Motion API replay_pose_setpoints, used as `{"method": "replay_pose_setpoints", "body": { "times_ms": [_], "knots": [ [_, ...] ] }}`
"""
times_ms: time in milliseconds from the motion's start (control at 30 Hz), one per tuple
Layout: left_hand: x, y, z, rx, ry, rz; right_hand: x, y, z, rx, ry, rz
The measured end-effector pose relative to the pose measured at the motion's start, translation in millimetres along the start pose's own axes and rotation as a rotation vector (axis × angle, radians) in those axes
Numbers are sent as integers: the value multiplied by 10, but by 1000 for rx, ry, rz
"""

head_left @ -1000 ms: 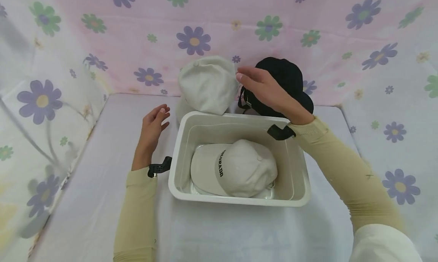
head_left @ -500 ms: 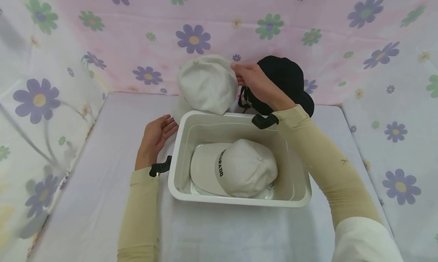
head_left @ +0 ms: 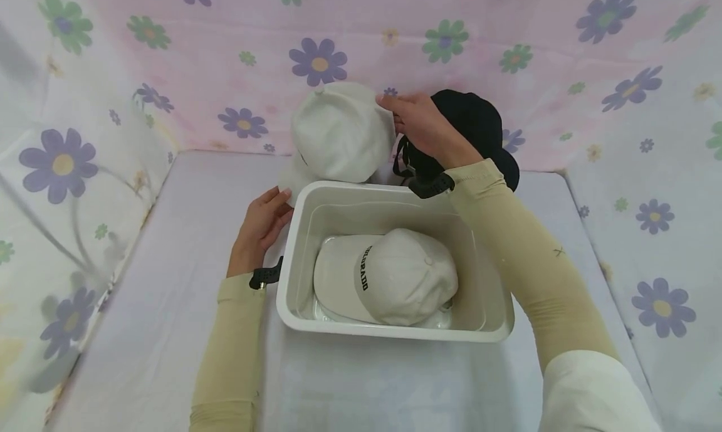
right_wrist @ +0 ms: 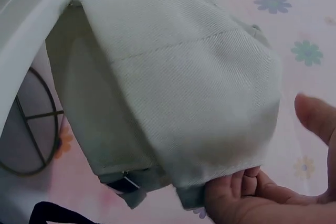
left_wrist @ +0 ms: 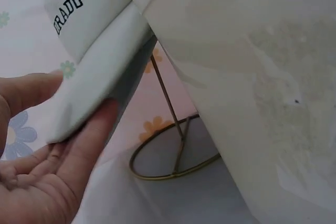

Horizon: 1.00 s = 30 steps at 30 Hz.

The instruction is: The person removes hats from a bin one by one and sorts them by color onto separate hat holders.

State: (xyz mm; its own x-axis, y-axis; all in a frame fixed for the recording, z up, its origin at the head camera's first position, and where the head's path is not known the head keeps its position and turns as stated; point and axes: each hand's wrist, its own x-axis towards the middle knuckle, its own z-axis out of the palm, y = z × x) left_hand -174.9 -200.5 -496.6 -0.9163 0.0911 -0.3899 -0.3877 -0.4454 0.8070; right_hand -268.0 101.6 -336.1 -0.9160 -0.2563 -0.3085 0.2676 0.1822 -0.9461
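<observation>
A white cap (head_left: 341,134) with dark lettering perched behind the tub is between my two hands. My left hand (head_left: 261,225) grips its brim (left_wrist: 94,90), thumb above and fingers beneath in the left wrist view. At the cap's back edge my right hand (head_left: 420,125) holds on, its fingers (right_wrist: 231,192) curled under the fabric and the thumb apart from it. A wire stand (left_wrist: 167,96) with a round base shows below the cap. A second, cream cap (head_left: 406,278) reading "COLORADO" lies inside the white tub (head_left: 395,335), its brim toward the left.
Just right of the white cap, partly behind my right forearm, is a black cap (head_left: 470,121) with a hanging strap. The tub stands on a white cloth-covered table (head_left: 169,281). Flower-patterned cloth walls (head_left: 361,18) close off the back and sides.
My left hand has moved up and right onto the brim. The right hand has shifted left to the cap's back edge. The white cap has risen slightly and turned, baring some lettering.
</observation>
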Motion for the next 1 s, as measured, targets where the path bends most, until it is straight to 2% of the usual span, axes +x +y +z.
{"method": "replay_pose_setpoints", "body": {
  "times_ms": [133,233,333,433,667,800,900,1000],
  "knots": [
    [36,62,8,-22,42,71,10,9,-8,-10,-8,-30],
    [63,133,8,-32,52,118,5,51,-5,-23,-20,-91],
    [88,191,10,-5,67,154,-5,106,-13,-43,-28,-154],
    [109,230,15,42,98,167,-22,143,-17,-79,-44,-173],
    [154,302,73,130,143,158,-68,136,-34,-202,-74,-110],
    [172,347,92,121,170,176,-75,112,-28,-242,-105,-70],
    [181,381,97,111,179,175,-72,103,-7,-212,-109,-54],
    [201,402,91,96,175,148,-61,108,15,-168,-91,-33]
  ]
}}
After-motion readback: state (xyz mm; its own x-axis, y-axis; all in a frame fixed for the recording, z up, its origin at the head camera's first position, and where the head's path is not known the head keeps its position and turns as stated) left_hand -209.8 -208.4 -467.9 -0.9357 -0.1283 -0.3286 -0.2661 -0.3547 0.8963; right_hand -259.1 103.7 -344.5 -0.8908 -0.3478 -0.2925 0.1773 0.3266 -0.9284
